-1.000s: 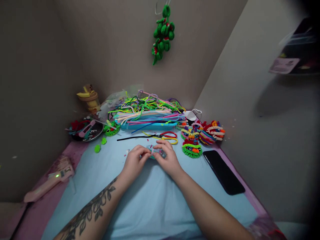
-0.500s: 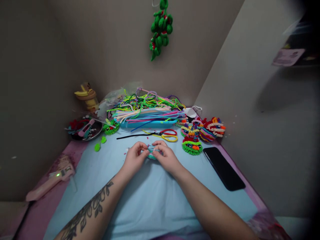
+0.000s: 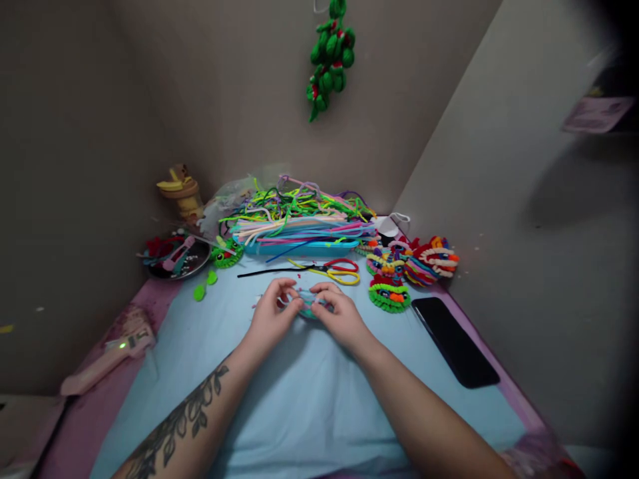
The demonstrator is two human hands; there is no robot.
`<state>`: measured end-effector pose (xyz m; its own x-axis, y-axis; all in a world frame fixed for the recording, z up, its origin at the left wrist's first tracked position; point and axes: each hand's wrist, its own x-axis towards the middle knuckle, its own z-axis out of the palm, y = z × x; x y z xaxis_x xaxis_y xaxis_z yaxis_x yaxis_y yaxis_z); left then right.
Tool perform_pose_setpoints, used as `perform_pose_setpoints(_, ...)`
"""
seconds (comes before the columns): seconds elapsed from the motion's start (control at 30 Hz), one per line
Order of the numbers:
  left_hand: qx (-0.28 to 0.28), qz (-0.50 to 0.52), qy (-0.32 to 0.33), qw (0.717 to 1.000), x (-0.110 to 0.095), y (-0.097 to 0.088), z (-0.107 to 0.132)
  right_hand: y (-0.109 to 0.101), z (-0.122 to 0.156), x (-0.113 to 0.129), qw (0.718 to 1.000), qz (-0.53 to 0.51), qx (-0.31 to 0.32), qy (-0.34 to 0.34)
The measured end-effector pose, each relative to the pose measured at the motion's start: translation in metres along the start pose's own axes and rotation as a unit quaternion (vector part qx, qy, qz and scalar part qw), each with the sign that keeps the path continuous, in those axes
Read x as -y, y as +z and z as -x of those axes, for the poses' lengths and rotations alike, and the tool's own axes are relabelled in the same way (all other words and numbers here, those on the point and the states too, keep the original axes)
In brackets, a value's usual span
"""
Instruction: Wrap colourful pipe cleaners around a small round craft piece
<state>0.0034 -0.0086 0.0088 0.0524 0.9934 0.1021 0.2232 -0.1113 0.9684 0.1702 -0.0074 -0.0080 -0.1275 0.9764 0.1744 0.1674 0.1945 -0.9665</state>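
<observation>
L hand (image 3: 273, 311) & R hand (image 3: 343, 318) pinch a small blue-green thing (image 3: 308, 311) btwn them, over the blue cloth (image 3: 299, 406). Prob. part-done; can't tell what's left. Fuzzy faces (image 3: 389, 296) nearby look done.

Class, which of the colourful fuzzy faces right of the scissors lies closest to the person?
The green-edged face, red on top; the other faces lie farther back, towards the wall.

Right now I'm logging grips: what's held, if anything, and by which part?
The left hand and right hand hold a teal piece by opposite sides.
</observation>
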Motion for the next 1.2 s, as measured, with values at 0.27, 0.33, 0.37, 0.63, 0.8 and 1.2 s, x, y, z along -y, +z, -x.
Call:
perform_pose_setpoints(0.27,0.075,0.198,-0.055,0.976,0.008,0.002,-0.002,-0.002,-0.007,0.006,0.911,-0.402,-0.006,0.090)
perform_pose_setpoints(0.33,0.107,0.252,-0.064,0.960,0.005,0.006,0.001,0.002,-0.005,0.007,0.900,-0.422,0.014,0.105)
perform_pose_setpoints(0.37,0.105,0.266,-0.066,0.956,0.003,0.007,0.001,0.004,-0.004,0.008,0.902,-0.418,0.021,0.109)
perform_pose_setpoints(0.63,0.078,0.305,-0.134,0.940,-0.008,0.000,0.001,0.005,0.000,0.006,0.913,-0.384,0.031,0.136)
perform_pose_setpoints(0.8,0.090,0.302,-0.133,0.940,-0.007,0.001,0.002,0.009,-0.001,0.004,0.911,-0.390,0.017,0.131)
perform_pose_setpoints(1.2,0.115,0.356,-0.214,0.902,-0.002,-0.001,-0.004,0.007,0.001,0.006,0.913,-0.390,0.002,0.116)
